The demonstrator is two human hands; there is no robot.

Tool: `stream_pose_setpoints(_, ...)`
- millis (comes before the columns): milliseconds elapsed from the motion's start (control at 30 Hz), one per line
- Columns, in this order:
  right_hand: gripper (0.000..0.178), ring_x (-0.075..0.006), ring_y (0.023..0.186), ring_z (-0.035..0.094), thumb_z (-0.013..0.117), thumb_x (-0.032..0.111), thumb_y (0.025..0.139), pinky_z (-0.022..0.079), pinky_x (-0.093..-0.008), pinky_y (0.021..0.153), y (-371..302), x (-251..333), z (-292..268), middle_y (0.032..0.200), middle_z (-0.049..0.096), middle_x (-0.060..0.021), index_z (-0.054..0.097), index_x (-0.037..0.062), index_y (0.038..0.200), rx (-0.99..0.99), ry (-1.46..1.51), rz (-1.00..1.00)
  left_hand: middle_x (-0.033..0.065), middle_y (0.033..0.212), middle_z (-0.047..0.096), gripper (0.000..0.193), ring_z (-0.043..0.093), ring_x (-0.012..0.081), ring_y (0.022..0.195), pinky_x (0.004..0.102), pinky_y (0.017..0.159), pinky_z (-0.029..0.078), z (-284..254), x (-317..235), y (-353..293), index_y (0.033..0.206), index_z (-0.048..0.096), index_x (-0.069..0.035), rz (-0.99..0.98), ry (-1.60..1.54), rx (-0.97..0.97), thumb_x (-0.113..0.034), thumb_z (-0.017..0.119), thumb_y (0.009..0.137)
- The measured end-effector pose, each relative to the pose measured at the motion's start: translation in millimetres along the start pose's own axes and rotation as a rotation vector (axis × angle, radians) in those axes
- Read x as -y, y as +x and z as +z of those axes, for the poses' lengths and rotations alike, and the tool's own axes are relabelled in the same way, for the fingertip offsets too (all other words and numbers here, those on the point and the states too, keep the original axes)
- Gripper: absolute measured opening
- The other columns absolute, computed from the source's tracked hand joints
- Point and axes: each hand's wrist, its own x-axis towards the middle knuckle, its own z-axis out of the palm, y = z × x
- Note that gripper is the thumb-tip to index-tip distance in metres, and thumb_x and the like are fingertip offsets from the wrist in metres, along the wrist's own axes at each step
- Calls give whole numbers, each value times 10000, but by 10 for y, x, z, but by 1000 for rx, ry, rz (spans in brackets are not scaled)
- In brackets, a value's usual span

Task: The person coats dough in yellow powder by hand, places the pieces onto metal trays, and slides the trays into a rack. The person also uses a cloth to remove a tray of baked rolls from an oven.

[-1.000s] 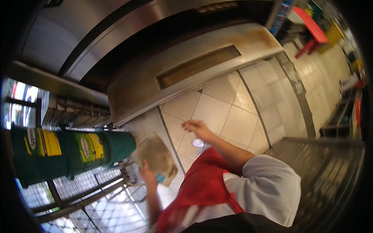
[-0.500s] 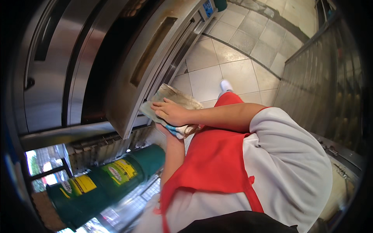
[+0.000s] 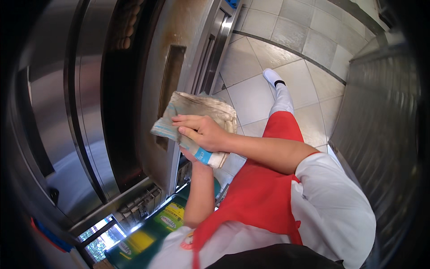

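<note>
A worn, folded cloth, off-white with blue patches and grey stains, lies between my two hands in front of the lowered oven door. My right hand rests flat on top of it, fingers stretched out to the left. From below, my left hand supports the cloth; most of its fingers are hidden underneath. The cloth overlaps the door's narrow window. Inside the dark oven opening, several round brown pieces show at the far end.
Steel oven panels rise on the left. A green cylinder with yellow labels lies below the oven at lower left. A ribbed metal surface stands on the right. Pale tiles cover the floor, where my white shoe stands.
The view has turned and come closer to the oven. My hands and the cloth now overlap the oven door more, and the round pieces inside show more clearly.
</note>
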Motion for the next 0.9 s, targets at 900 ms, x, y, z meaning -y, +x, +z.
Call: stream_pose_setpoints(900,363,-234,1293,576,537,218,1053,422,-344,1132,2290,754,-3895,1368,614,-139,583,8,1346,-771,-490,248,187,1238,713,544,683,379,1114,492,955,512,-609,-2483,6733,1158,744,-76,359,2849,-497,-514,452,1023)
